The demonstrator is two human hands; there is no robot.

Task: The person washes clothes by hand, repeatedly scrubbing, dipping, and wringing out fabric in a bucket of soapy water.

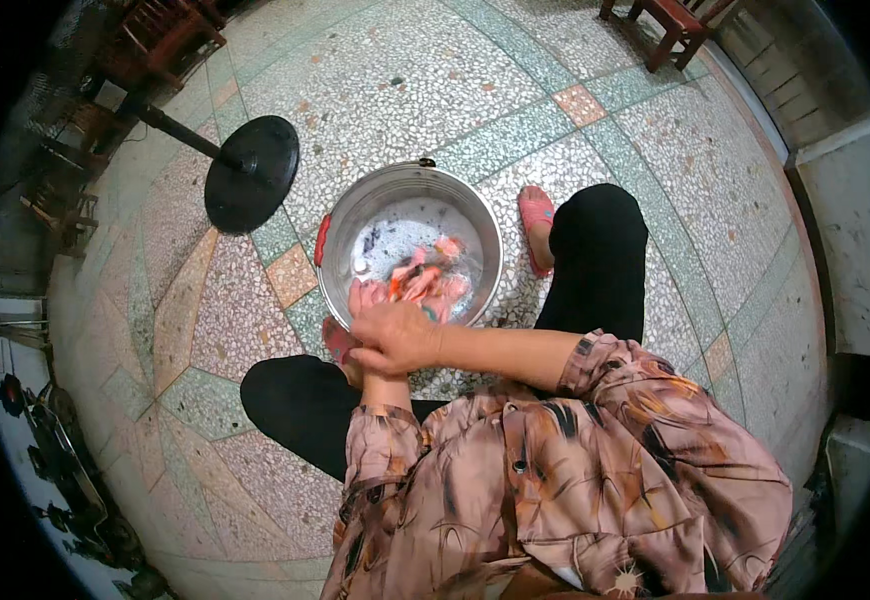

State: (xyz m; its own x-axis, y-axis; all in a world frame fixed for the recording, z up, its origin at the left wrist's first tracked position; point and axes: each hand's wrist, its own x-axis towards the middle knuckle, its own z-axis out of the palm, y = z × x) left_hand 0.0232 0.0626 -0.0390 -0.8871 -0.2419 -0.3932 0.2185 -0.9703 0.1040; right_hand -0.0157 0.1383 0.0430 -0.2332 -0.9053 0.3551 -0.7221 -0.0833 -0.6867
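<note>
A metal bucket [493,225] with a red handle grip [322,240] stands on the floor between my feet. Sudsy water [397,225] fills its lower part, and a wet pink and orange cloth [424,277] lies in it. My right hand [396,335] rests across my left wrist at the near rim. Partly hidden beneath it, my left hand [367,296] reaches over the rim, fingers near the cloth. Whether either hand grips anything is not visible.
A round black base with a pole [255,176] stands left of the bucket. Wooden chairs [161,37] are at the upper left, another red-brown one [671,26] at the upper right. My feet in pink slippers [534,217] flank the bucket on a terrazzo floor [420,75].
</note>
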